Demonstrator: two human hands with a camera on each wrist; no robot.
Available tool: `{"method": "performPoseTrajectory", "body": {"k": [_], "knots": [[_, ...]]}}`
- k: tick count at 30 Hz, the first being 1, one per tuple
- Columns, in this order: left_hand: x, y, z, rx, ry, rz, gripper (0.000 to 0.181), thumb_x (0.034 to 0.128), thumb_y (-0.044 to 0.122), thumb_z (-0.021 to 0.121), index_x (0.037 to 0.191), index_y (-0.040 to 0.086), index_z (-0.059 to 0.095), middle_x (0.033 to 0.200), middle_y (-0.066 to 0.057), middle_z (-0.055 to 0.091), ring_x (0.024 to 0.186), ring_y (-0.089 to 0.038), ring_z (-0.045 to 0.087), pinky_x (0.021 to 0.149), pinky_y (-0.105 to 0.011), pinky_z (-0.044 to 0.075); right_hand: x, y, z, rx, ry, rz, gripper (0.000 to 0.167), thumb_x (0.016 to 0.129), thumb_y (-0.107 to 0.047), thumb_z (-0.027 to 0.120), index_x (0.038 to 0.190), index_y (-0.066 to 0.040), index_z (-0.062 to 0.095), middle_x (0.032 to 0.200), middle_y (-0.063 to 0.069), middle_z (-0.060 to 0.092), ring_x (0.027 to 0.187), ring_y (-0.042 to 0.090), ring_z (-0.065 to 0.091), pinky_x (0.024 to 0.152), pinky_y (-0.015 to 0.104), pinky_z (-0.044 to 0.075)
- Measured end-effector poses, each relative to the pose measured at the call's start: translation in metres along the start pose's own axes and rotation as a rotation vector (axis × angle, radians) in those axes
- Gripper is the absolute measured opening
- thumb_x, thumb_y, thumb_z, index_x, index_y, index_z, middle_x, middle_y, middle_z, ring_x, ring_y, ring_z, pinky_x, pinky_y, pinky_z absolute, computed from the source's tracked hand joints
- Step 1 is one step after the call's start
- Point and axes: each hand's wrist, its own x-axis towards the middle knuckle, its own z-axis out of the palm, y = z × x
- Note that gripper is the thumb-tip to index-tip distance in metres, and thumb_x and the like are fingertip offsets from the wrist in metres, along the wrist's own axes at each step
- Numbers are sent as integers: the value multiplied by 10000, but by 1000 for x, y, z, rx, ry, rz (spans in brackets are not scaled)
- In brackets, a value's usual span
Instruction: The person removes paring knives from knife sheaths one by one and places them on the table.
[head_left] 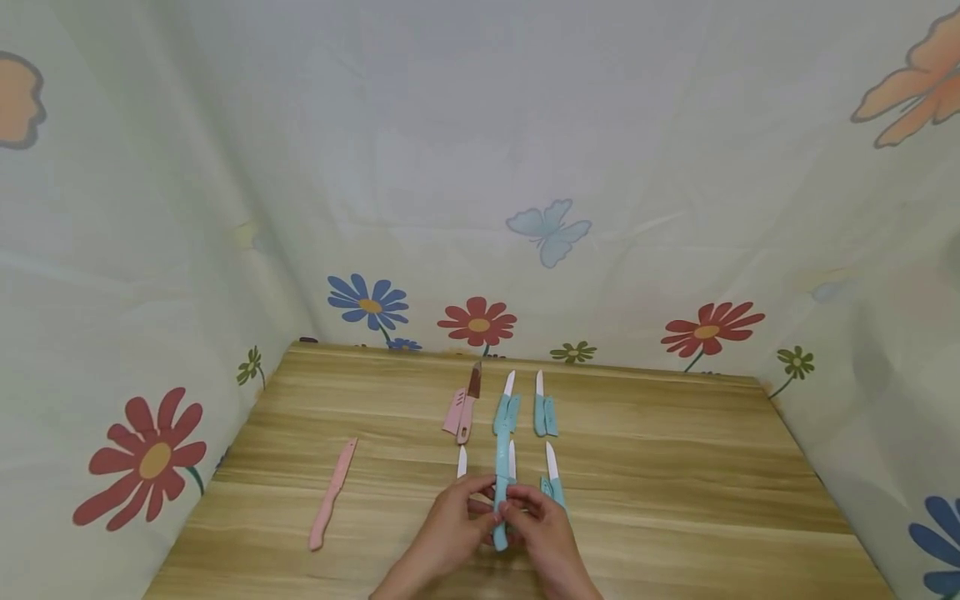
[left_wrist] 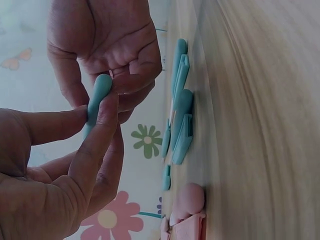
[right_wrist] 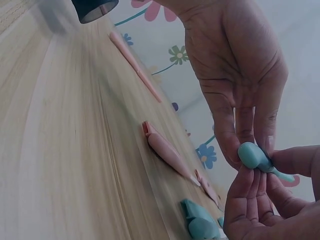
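Both hands hold a teal sheathed knife (head_left: pixel 502 458) upright in the head view, above the table's near middle. My left hand (head_left: pixel 453 517) pinches it from the left, thumb against fingers. From the right, my right hand (head_left: pixel 543 533) pinches the handle near its rounded end. Up close, that teal handle end (left_wrist: pixel 102 86) shows between the fingertips in both wrist views. Beneath the hands lie unsheathed knives whose handles are partly hidden: a white blade (head_left: pixel 462 461) at left, another white blade (head_left: pixel 512 460) in the middle, and a teal knife (head_left: pixel 554 475) at right.
Farther back lie a pink knife (head_left: pixel 467 412) beside its pink sheath (head_left: pixel 453 411), and two teal knives with their sheaths (head_left: pixel 551 417). Apart at the left lies a pink sheathed knife (head_left: pixel 333 496). Flowered cloth (head_left: pixel 622 275) walls the wooden table (head_left: pixel 675 475) behind and at both sides.
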Motion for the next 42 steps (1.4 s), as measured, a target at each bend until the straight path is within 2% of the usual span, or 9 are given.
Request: {"method": "performPoseTrajectory", "body": {"k": [4,12,17,23,28,33,36,42], "knots": [[2,-1,3,-22,-4,-5,484,913,-40,706,1381,-50,586,1192,-158,593,1059,-281,687,671,-265,643,1,1,-3,9,5,6,390,966,-155,703,1268,71,605,1035,35,652,899,134,637,723,277,573],[4,-1,4,15,-6,-23,476,916,-19,715,1374,-46,590,1180,-143,605,1057,-287,685,673,-261,639,1,1,-5,18,6,3,381,967,-139,699,1264,78,600,1015,19,650,900,132,626,714,268,569],[5,-3,3,-11,-16,-23,476,917,-28,705,1377,-45,584,1178,-157,614,1041,-279,695,658,-270,641,1,1,-5,17,-2,0,375,969,-143,697,1254,80,600,995,18,650,881,126,630,705,266,567],[7,-6,-1,7,-46,-17,470,942,36,668,1396,-41,572,1186,-145,637,1029,-243,723,719,-262,630,1,4,-4,7,1,2,374,975,-131,685,1262,92,595,983,22,662,875,114,634,692,269,567],[15,-6,-7,-15,-45,-30,452,978,84,646,1410,-20,565,1150,-128,644,961,-194,722,749,-273,625,0,5,-5,-5,10,10,394,976,-118,683,1284,108,587,999,36,664,878,115,616,689,269,571],[27,-3,-12,-40,-16,-25,417,1004,107,641,1400,-9,578,1118,-128,658,922,-206,719,756,-272,630,-1,5,-6,-14,5,12,403,973,-111,681,1290,117,583,999,33,666,884,116,613,701,268,579],[33,-1,-13,-72,5,-19,414,1008,109,638,1397,-21,579,1106,-145,666,913,-223,725,771,-277,633,-2,6,-6,-17,3,6,407,973,-108,681,1292,126,581,987,24,663,880,113,608,697,262,579],[44,3,-11,-127,45,-27,420,1004,91,647,1401,-27,580,1115,-177,655,928,-176,716,817,-343,652,-3,8,-7,-13,-3,9,399,972,-97,683,1290,123,584,952,-6,660,861,103,612,682,254,581]]}}
